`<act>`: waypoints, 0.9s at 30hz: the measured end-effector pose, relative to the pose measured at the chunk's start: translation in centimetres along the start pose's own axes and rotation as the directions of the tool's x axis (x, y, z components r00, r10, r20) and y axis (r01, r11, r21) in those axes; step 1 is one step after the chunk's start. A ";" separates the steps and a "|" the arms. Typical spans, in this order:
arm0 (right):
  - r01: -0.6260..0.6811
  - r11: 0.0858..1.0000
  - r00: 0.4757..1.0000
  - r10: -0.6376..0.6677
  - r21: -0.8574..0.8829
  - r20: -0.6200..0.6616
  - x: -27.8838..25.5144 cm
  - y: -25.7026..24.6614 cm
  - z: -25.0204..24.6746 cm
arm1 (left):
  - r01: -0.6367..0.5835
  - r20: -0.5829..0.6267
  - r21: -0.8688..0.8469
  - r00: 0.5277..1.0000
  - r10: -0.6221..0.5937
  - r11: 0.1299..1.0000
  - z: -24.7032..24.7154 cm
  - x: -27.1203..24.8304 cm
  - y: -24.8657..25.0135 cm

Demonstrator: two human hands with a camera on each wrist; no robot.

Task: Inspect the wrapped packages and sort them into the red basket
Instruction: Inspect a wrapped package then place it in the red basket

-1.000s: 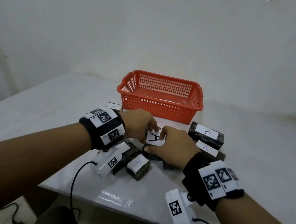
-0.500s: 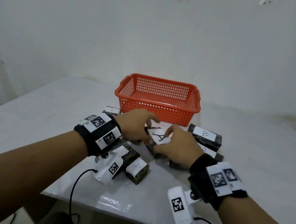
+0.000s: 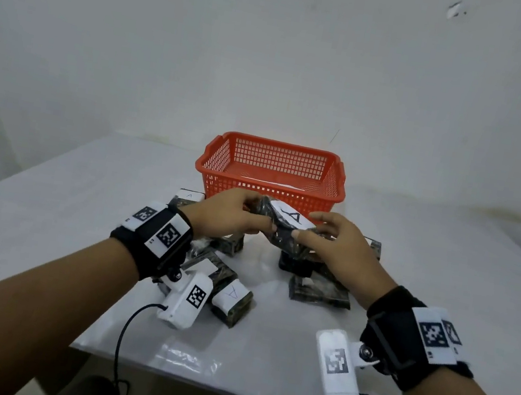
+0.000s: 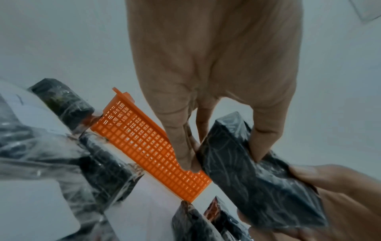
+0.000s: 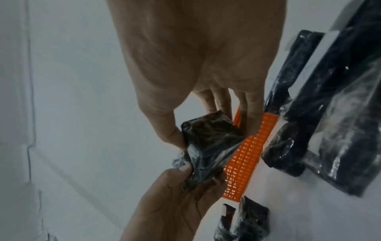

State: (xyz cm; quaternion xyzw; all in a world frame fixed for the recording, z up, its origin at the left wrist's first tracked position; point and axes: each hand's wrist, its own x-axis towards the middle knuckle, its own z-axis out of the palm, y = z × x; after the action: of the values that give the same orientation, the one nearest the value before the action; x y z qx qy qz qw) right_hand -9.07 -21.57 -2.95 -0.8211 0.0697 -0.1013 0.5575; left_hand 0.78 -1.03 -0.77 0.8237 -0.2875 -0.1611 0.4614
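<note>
**Two-handed inspection of a package marked "A", in front of the red basket**

Head view: both hands hold one wrapped package (image 3: 284,232) clear of the table (image 3: 47,197), just in front of the red basket (image 3: 270,178). The package is a dark block in shiny clear film, and its white label (image 3: 290,218), hand-lettered "A", faces upward. The left hand (image 3: 232,215) pinches one end between thumb and curled fingers; the left wrist view shows the fingers (image 4: 181,146) on one face and the thumb on the opposite edge. The right hand (image 3: 336,247) grips the other end, thumb on the near face and fingers reaching round the far side, as the right wrist view confirms.

Progress, as judged from the views: the sorting appears to be at an early stage. Through the mesh, the basket shows no dark package inside; a pale strip lies at its floor, and its nature cannot be told. The remaining packages lie on the table between the person and the basket: one labelled "A" (image 3: 232,299) near the left wrist, another (image 3: 189,198) beside the basket's left corner, and several (image 3: 319,292) under and behind the right hand with labels hidden. The held package is probably still under inspection; its placing and the handling of all the others remain to be done.
</note>
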 end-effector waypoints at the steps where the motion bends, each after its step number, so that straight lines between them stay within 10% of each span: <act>1: -0.021 0.999 1.000 0.021 0.038 0.012 0.1 0.2 0.1 | -0.003 -0.007 -0.013 1.000 0.003 1.000 0.1 -0.1 -0.1; 27: 0.147 0.986 0.989 -0.148 0.082 0.009 0.0 0.6 -0.3 | -0.122 -0.182 -0.191 0.979 0.087 0.974 2.2 -1.2 -0.8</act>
State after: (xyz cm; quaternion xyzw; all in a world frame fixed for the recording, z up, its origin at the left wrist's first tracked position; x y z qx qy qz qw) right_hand -9.16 -22.04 -3.37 -0.8013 0.0005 -0.1387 0.5820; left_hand -1.08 -1.39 -2.62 0.7673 -0.2717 -0.0929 0.5734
